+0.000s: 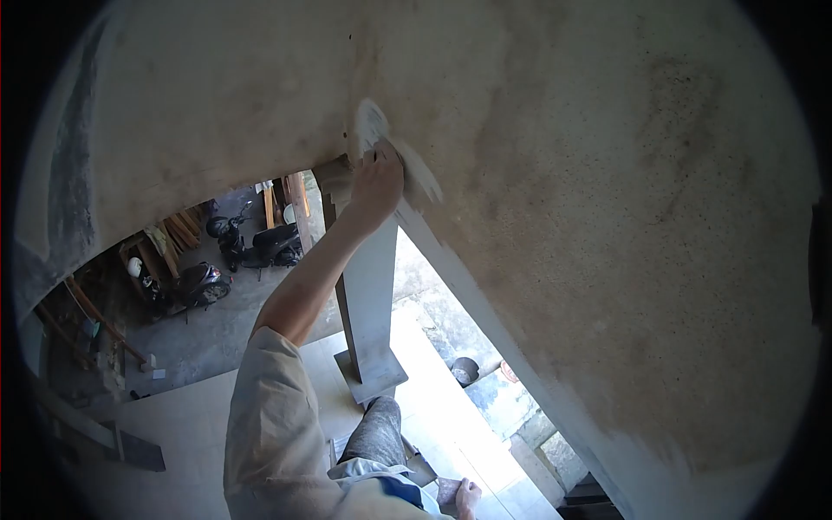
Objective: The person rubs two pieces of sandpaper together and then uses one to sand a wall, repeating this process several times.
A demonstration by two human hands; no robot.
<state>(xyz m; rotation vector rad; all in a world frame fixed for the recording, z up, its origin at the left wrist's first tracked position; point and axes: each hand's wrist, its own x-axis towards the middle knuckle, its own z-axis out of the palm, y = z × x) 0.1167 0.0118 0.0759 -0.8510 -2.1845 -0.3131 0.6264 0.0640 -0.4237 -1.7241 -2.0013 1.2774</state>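
Note:
My left hand [380, 182] is raised to the corner where two plastered surfaces meet, its fingers closed and pressed against the wall [563, 217]. Whatever it holds is hidden by the fingers and too small to name. Around the fingertips, a pale wet-looking smear [373, 121] spreads over the plaster, with another streak to the right. Low in the view, my right hand [468, 498] is curled beside my body, near a flat grey-brown piece [422, 470]. What its fingers grip, if anything, cannot be made out.
Below me, a grey pillar [368, 303] stands on a pale tiled floor [451, 425]. Two motorbikes, one a black motorbike [260, 243], are parked at left near stacked wood [182, 230]. A dark bucket [465, 371] sits outside to the right. The sloping edge [485, 321] runs down to the right.

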